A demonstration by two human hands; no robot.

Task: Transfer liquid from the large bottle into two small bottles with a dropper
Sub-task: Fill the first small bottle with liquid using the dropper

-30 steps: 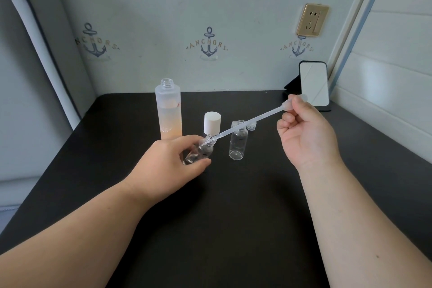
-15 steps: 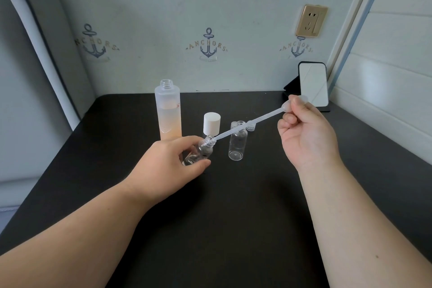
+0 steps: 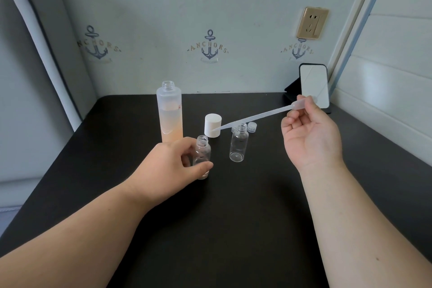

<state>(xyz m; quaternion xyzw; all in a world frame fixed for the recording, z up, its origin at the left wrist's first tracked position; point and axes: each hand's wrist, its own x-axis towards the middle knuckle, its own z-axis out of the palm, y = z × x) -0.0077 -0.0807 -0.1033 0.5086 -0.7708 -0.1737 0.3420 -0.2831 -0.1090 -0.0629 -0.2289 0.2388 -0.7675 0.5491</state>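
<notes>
The large frosted bottle [image 3: 170, 114] stands uncapped at the back left, holding pale orange liquid. My left hand [image 3: 168, 168] grips a small clear bottle [image 3: 202, 154] that stands upright on the black table [image 3: 233, 217]. A second small clear bottle [image 3: 239, 143] stands to its right, untouched. My right hand [image 3: 311, 138] pinches the bulb of a translucent plastic dropper [image 3: 257, 117]; its tip points left and hangs in front of the white cap [image 3: 212, 125], above and clear of the held bottle's mouth.
Two small clear caps [image 3: 251, 127] lie behind the second small bottle. A phone [image 3: 314, 85] leans on a black stand at the back right corner. Walls close the table at the back and right.
The small bottle in my left hand went from tilted to upright. The dropper tip came out of its mouth and rose up and to the right.
</notes>
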